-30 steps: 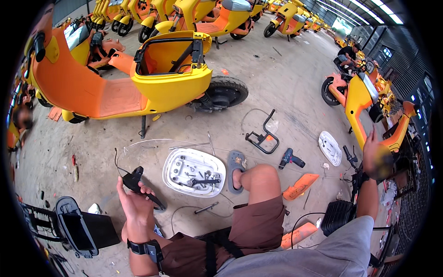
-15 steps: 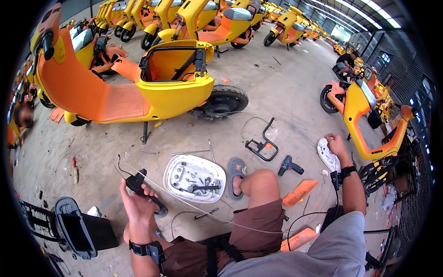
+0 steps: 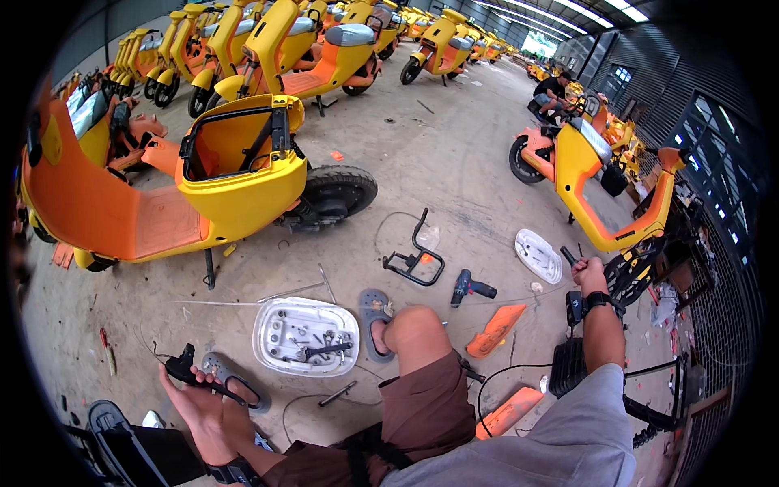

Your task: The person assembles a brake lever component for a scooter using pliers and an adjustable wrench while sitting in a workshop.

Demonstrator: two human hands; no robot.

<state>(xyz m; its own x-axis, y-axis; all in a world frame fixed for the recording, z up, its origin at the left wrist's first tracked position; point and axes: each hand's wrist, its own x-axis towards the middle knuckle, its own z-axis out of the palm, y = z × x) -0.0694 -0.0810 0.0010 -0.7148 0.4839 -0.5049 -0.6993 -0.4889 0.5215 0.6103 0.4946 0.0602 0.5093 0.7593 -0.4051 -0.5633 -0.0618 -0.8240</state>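
Note:
My left hand point(image 3: 201, 406) is low at the left and grips a black wired part point(image 3: 183, 369) just above the concrete floor, next to a grey sandal point(image 3: 235, 381). Far out to the right, my right hand point(image 3: 589, 276) has a black band at the wrist and is closed around a thin black tool point(image 3: 566, 256). It is beside a white oval cover point(image 3: 537, 255) lying on the floor. Between the hands sits a white tray point(image 3: 268, 329) holding screws and small black parts, close to my bent knee point(image 3: 414, 329).
A yellow and orange scooter point(image 3: 203, 191) without a seat stands at the left, and another scooter point(image 3: 592, 174) at the right. On the floor lie a black metal bracket point(image 3: 418, 261), a cordless drill point(image 3: 471, 286) and orange panels point(image 3: 497, 329). A person point(image 3: 556, 88) crouches far back.
My right hand came down from the right-hand scooter to the floor beside the white oval cover. My left hand sank lower and leftward with the black wired part.

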